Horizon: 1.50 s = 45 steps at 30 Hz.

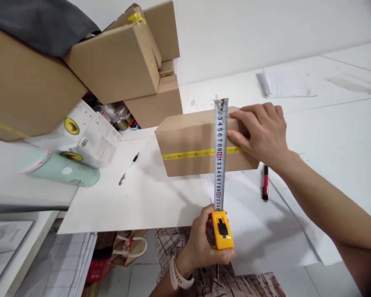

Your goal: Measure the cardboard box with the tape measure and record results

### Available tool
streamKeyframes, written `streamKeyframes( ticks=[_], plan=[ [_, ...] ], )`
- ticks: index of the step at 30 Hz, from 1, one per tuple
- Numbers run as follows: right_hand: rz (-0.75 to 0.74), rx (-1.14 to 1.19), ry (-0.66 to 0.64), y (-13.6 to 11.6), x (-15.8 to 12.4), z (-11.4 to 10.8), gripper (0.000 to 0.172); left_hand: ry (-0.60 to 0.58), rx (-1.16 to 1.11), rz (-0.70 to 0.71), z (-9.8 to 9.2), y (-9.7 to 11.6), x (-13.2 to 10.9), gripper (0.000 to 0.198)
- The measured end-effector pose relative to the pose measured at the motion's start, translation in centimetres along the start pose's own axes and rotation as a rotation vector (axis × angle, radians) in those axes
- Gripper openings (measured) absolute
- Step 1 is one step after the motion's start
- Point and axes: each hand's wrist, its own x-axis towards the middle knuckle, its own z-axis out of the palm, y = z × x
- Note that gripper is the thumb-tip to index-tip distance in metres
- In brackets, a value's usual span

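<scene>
My left hand (200,243) is closed around a yellow tape measure (223,237) near the front edge of the table. Its blade (219,169) runs out away from me across a small cardboard box (188,140), with the metal end hook at the box's far edge. Yellow printed tape goes round the box. At the box's right end, my right hand (259,128) grips the cardboard, thumb on the near face and fingers over the top; the fingertips are close beside the blade.
A red marker (265,183) lies on white paper sheets (266,231) at the right. Left of the box are a pen (129,168) and a mint-green bottle (71,168) on its side. Larger cardboard boxes (114,62) are stacked behind. A paper stack (284,82) lies at the back right.
</scene>
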Motion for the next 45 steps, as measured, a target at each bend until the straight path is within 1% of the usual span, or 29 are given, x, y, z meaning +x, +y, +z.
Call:
streamKeyframes(
  ticks=[4, 6, 8, 10, 11, 12, 13, 14, 16, 17, 18, 20, 21, 23, 25, 26, 27, 28, 29, 31, 32, 34, 36, 38, 41, 45],
  plan=[
    [-0.044, 0.067, -0.083, -0.7, -3.5, 1.7, 0.047, -0.071, 0.114, 0.010, 0.3, -0.4, -0.9, 0.077],
    [0.004, 0.184, -0.080, -0.8, -4.5, 1.6, 0.044, -0.102, 0.171, 0.011, 0.5, -0.6, -1.3, 0.080],
    [0.173, 0.405, 0.028, -0.6, -5.0, 0.2, 0.048, -0.122, 0.258, 0.015, 0.5, -0.7, -1.7, 0.081],
    [0.399, 0.712, 0.127, -0.3, -5.3, -2.5, 0.061, -0.147, 0.357, 0.023, 0.4, -0.5, -2.0, 0.082],
    [0.474, 0.864, 0.109, -0.2, -5.4, -4.0, 0.070, -0.171, 0.399, 0.021, 0.4, -0.3, -2.1, 0.081],
    [0.544, 0.953, 0.106, -0.2, -5.6, -5.4, 0.073, -0.203, 0.433, 0.015, 0.3, -0.1, -2.2, 0.079],
    [0.596, 0.966, 0.129, -0.3, -5.9, -6.6, 0.068, -0.231, 0.460, 0.005, 0.3, 0.0, -2.3, 0.078],
    [0.631, 0.922, 0.190, -0.6, -6.3, -7.6, 0.056, -0.245, 0.480, -0.010, 0.3, 0.2, -2.3, 0.079],
    [0.685, 0.841, 0.288, -1.5, -7.4, -8.3, 0.032, -0.228, 0.483, -0.051, 0.4, 0.2, -2.5, 0.091],
    [0.698, 0.831, 0.308, -2.2, -8.3, -8.2, 0.026, -0.195, 0.463, -0.067, 0.6, 0.1, -2.5, 0.100],
    [0.698, 0.846, 0.294, -2.9, -9.3, -7.7, 0.024, -0.154, 0.432, -0.073, 0.7, 0.0, -2.5, 0.109],
    [0.630, 0.901, 0.196, -4.3, -11.6, -6.2, 0.021, -0.075, 0.359, -0.053, 1.1, -0.4, -2.3, 0.121],
    [0.556, 0.914, 0.117, -4.9, -12.8, -5.4, 0.019, -0.042, 0.331, -0.026, 1.3, -0.5, -2.1, 0.122],
    [0.357, 0.930, -0.019, -5.9, -14.8, -3.9, 0.023, 0.008, 0.305, 0.054, 1.5, -0.6, -1.6, 0.120],
    [0.170, 0.867, -0.087, -6.2, -15.9, -2.9, 0.026, 0.030, 0.321, 0.124, 1.4, -0.3, -1.0, 0.115],
    [0.130, 0.793, -0.100, -5.9, -16.1, -2.5, 0.024, 0.042, 0.341, 0.147, 1.2, -0.1, -0.7, 0.113],
    [0.142, 0.688, -0.111, -5.4, -16.1, -2.2, 0.023, 0.060, 0.369, 0.157, 0.9, 0.2, -0.4, 0.110],
    [0.204, 0.557, -0.128, -4.6, -15.8, -1.8, 0.023, 0.086, 0.408, 0.158, 0.5, 0.5, -0.1, 0.107],
    [0.300, 0.418, -0.168, -3.6, -15.5, -1.4, 0.025, 0.120, 0.458, 0.156, 0.1, 0.8, 0.2, 0.103],
    [0.502, 0.169, -0.311, -1.3, -14.8, -0.6, 0.032, 0.206, 0.595, 0.170, -1.0, 1.4, 0.9, 0.094],
    [0.562, 0.089, -0.403, -0.2, -14.5, -0.1, 0.037, 0.250, 0.679, 0.185, -1.6, 1.6, 1.2, 0.090],
    [0.600, -0.013, -0.545, 1.5, -14.1, 0.7, 0.045, 0.332, 0.859, 0.213, -2.8, 1.8, 2.1, 0.082],
    [0.579, -0.050, -0.610, 2.6, -14.2, 1.3, 0.045, 0.402, 1.021, 0.218, -3.9, 1.8, 3.0, 0.076],
    [0.553, -0.007, -0.618, 3.2, -14.6, 1.6, 0.038, 0.449, 1.142, 0.199, -4.8, 1.8, 3.8, 0.072],
    [0.552, 0.117, -0.563, 4.1, -15.4, 1.6, 0.030, 0.474, 1.260, 0.188, -5.7, 1.5, 4.6, 0.068],
    [0.581, 0.208, -0.482, 5.1, -16.1, 1.1, 0.031, 0.456, 1.342, 0.204, -6.8, 1.4, 5.3, 0.061]
  ],
)
